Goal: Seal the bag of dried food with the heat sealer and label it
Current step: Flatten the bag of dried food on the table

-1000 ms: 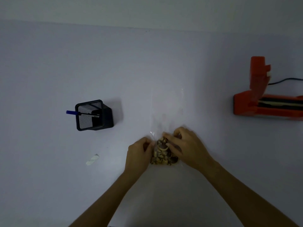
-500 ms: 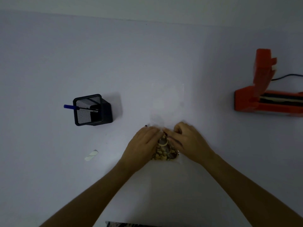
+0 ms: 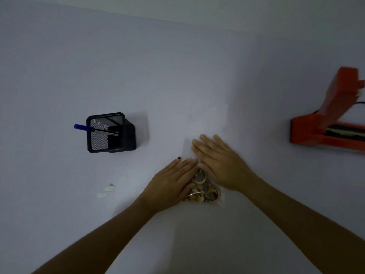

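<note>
A clear plastic bag (image 3: 207, 123) lies flat on the white table, its near end filled with brown and beige dried food (image 3: 205, 191). My left hand (image 3: 173, 178) lies flat with straight fingers on the bag's left side, partly covering the food. My right hand (image 3: 219, 161) presses flat on the bag just above the food, fingers spread toward the empty upper part. An orange heat sealer (image 3: 324, 127) stands at the right edge with its lid raised. A small white label (image 3: 106, 190) lies at the left.
A black mesh pen holder (image 3: 110, 133) with a blue-capped pen (image 3: 87, 128) stands left of the bag. A black cord (image 3: 359, 103) runs from behind the sealer. The table's far edge meets a pale wall at the top.
Both hands went from curled fingers bunching the food to flat palms. The right hand slid up the bag away from me; the left moved onto the bag's left side.
</note>
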